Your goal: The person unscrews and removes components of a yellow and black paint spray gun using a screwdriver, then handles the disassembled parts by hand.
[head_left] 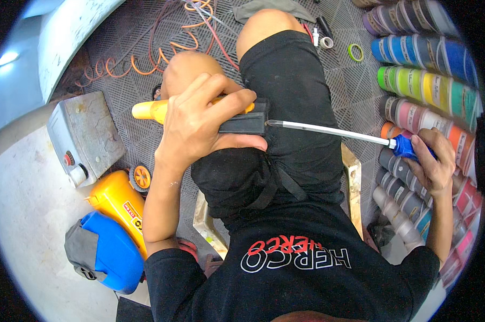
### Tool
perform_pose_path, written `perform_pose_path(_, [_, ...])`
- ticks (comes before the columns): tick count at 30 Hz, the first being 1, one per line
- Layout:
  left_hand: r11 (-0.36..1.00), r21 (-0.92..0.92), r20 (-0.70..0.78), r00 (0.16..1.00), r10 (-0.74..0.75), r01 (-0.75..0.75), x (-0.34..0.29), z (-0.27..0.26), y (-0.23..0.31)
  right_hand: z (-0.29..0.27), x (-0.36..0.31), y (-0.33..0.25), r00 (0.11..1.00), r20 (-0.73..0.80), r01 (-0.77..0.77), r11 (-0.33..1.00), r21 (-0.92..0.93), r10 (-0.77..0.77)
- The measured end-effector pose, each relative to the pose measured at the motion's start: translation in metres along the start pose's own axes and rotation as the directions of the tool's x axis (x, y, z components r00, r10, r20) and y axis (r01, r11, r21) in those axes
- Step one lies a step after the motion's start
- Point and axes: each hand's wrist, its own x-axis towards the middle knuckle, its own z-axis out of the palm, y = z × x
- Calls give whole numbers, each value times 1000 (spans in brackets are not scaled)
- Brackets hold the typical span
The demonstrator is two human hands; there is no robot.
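Note:
My left hand (197, 115) is closed round a tool with a yellow handle (148, 111) and a black rectangular block (243, 126), held above my lap. The tool's exact kind does not show. My left thumb lies along the block's near side, and the fingers wrap over its top. From the right, my right hand (435, 163) grips the blue handle of a long screwdriver (334, 130). Its shaft points left, with the dark tip at the block's right end. Whether the tip touches or enters the block, I cannot tell.
Rows of coloured, labelled tubs or rolls (425, 86) line the right side. At left stand a worn grey metal box (89, 126), a yellow container (119, 204) and a blue one (111, 252). A coiled orange hose (140, 67) and a green ring (355, 52) lie on the patterned floor.

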Motion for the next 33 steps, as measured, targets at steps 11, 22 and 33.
perform_pose_path(11, [1000,-16,-4,1000,10,-10,3,1,1,1,-4,2,1000,23,-7,999,-39,8])
perform_pose_path(22, [1000,10,40,999,2,-3,2,0,0,2,-3,2,1000,2,-3,999,-37,3])
perform_pose_path(33, [999,23,30,999,21,-22,1,0,-1,0,-2,2,1000,14,9,1000,-5,-9])
